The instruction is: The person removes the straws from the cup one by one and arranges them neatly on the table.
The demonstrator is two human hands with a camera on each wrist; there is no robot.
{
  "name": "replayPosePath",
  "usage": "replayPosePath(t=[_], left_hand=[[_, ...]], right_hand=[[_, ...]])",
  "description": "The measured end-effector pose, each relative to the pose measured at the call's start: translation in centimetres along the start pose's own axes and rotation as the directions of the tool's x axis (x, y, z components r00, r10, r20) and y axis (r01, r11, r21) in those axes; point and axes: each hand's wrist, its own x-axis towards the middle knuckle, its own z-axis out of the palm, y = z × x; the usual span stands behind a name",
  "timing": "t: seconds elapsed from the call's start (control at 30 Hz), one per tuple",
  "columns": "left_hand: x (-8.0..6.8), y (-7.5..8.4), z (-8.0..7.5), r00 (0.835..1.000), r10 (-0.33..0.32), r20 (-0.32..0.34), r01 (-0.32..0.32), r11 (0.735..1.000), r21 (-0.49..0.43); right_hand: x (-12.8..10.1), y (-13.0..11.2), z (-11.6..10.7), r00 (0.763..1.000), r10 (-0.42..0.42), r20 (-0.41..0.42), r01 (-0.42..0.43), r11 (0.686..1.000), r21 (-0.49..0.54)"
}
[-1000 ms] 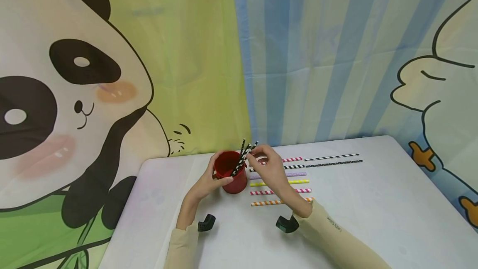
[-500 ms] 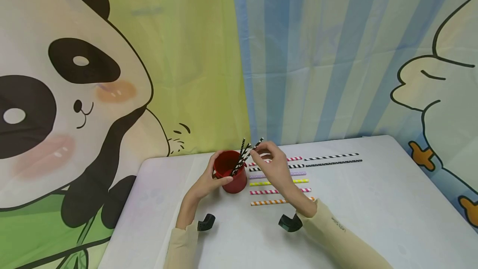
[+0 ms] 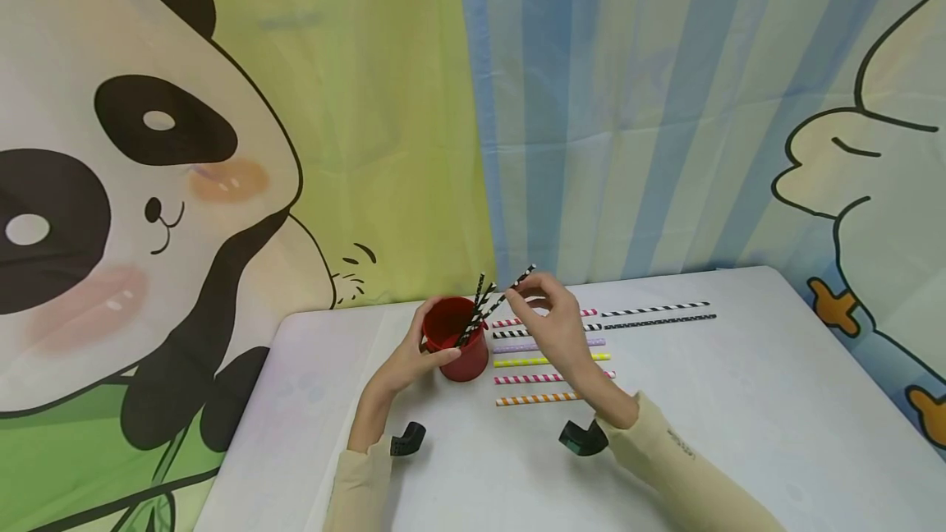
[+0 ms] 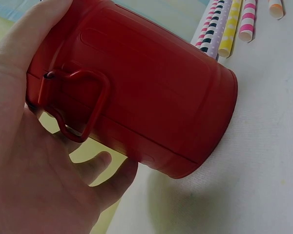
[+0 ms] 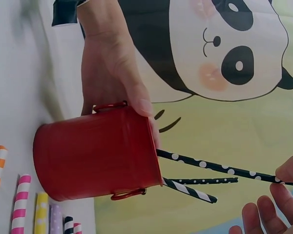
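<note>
No legible writing on any item. The red cup [image 3: 459, 349] is plain metal with wire handles, standing on the table [image 3: 739, 401]. The left hand [image 3: 414, 360] wraps it, fingers curled. The right hand [image 3: 554, 323] pinches a black dotted straw [image 3: 510, 292] leaning out of the cup.

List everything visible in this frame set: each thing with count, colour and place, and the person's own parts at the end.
red cup: one, red metal with wire handles, on the table's left half.
straws in cup: three, black-and-white, leaning out to the right.
straws on table: about eight, pink, black, purple, yellow and orange, in rows right of the cup.
table: one, white.
backdrop: one, panda cartoon and blue stripes, behind the table.
left hand: grips the cup.
right hand: pinches one dotted straw.
</note>
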Motion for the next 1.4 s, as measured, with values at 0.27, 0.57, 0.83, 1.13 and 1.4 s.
replayPosePath(t=[0.27,0.57,0.83,1.13,1.4], left_hand=[[0.0,-0.1,0.0,1.000,-0.011,0.002,0.011,1.000,-0.002],[0.0,-0.1,0.0,1.000,-0.014,-0.010,0.013,1.000,-0.005],[0.0,-0.1,0.0,1.000,-0.015,-0.010,0.015,1.000,-0.007],[0.0,-0.1,0.0,1.000,-0.014,-0.008,0.014,1.000,-0.005],[0.0,-0.1,0.0,1.000,-0.008,-0.004,0.008,1.000,-0.005]], right_hand=[[-0.1,-0.1,-0.7,1.000,-0.007,-0.030,0.007,1.000,0.003],[-0.1,-0.6,-1.8,0.997,-0.034,-0.069,0.037,0.999,0.039],[-0.3,-1.1,-2.7,0.995,-0.002,-0.096,0.005,0.999,0.033],[-1.0,-3.9,-3.5,0.994,-0.006,-0.106,0.008,1.000,0.021],[-0.6,-1.6,-4.0,0.990,-0.060,-0.124,0.064,0.998,0.024]])
